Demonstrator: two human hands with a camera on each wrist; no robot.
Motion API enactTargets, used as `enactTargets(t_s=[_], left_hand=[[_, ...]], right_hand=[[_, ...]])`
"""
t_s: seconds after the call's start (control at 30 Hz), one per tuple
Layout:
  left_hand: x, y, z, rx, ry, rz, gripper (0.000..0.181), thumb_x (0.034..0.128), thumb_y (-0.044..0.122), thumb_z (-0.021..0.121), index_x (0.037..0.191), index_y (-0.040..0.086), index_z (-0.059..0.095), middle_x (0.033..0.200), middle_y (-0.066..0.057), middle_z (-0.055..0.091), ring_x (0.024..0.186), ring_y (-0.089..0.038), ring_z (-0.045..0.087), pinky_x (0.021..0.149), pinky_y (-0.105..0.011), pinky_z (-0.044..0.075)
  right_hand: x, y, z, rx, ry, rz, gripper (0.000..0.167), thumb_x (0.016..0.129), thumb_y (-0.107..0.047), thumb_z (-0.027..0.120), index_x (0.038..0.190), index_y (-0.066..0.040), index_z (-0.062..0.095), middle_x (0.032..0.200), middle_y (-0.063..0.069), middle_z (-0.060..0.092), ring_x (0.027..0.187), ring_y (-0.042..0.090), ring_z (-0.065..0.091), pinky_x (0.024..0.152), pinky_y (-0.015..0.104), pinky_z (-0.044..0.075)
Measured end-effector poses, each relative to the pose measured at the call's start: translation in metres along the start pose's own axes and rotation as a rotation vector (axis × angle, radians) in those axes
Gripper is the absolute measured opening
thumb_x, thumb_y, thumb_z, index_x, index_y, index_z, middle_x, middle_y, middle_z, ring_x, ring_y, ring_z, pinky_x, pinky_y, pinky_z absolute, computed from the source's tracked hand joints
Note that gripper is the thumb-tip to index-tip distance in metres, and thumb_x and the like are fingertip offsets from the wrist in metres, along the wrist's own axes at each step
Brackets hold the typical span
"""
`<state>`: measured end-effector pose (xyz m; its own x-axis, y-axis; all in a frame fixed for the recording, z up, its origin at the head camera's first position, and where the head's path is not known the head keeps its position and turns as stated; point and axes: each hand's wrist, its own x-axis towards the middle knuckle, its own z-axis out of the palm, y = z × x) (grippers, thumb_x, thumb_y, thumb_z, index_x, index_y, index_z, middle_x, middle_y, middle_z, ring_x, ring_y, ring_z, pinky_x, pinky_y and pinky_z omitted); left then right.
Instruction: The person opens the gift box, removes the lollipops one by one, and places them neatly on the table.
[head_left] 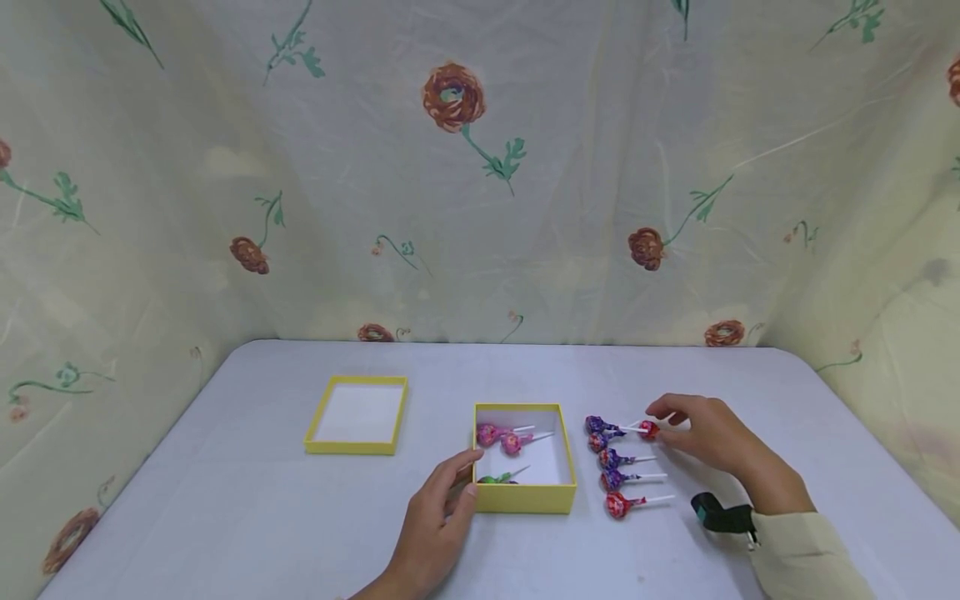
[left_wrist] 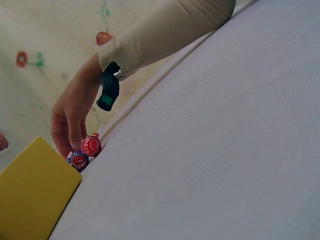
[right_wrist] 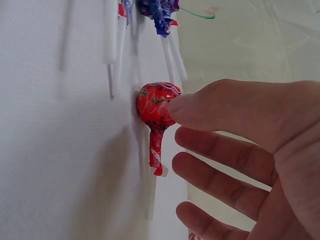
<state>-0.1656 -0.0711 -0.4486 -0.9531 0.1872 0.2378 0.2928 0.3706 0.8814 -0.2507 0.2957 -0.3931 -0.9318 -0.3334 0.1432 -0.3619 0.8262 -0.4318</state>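
Red lollipop [head_left: 648,429] [right_wrist: 156,106] is pinched at its wrapped head by the right hand [head_left: 712,433] [right_wrist: 250,155]; the thumb lies on it, the index finger is mostly hidden in the right wrist view, and the other fingers are spread. Against the left side of the yellow box [head_left: 525,499] [left_wrist: 37,192] rests the left hand [head_left: 431,521], fingers loosely bent, fingertips at the rim. Inside the box are two pink lollipops [head_left: 512,443] and a green one [head_left: 495,479] by the front wall.
Between box and right hand lie several purple lollipops [head_left: 611,479] and another red one [head_left: 617,505], sticks pointing right. A yellow-rimmed lid [head_left: 350,448], white inside, lies left of the box. Flowered cloth [head_left: 562,208] hangs behind the white table [head_left: 225,500].
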Motion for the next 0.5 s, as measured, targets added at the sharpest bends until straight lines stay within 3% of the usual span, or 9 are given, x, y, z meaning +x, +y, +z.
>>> enactTargets(t_s=[0.3,0.5], left_hand=[[0.002,0.001,0.0,0.008,-0.011,-0.041,0.037,0.1014,0.022,0.048,0.138,0.021,0.048,0.139,0.002,0.049,0.124,-0.017,0.052,0.091,-0.03,0.053],[0.002,0.001,0.0,-0.001,-0.007,-0.043,0.037,0.1009,0.02,0.048,0.138,0.022,0.048,0.139,0.003,0.05,0.124,-0.016,0.052,0.09,-0.029,0.053]], right_hand=[[0.001,-0.011,-0.005,-0.006,0.009,0.022,0.028,0.085,-0.01,0.072,0.112,-0.006,0.067,0.108,0.012,0.068,0.097,0.031,0.061,0.085,0.054,0.052],[0.002,-0.026,-0.01,-0.028,0.046,-0.025,0.028,0.084,-0.009,0.073,0.111,-0.009,0.068,0.108,0.012,0.068,0.096,0.029,0.062,0.084,0.053,0.053]])
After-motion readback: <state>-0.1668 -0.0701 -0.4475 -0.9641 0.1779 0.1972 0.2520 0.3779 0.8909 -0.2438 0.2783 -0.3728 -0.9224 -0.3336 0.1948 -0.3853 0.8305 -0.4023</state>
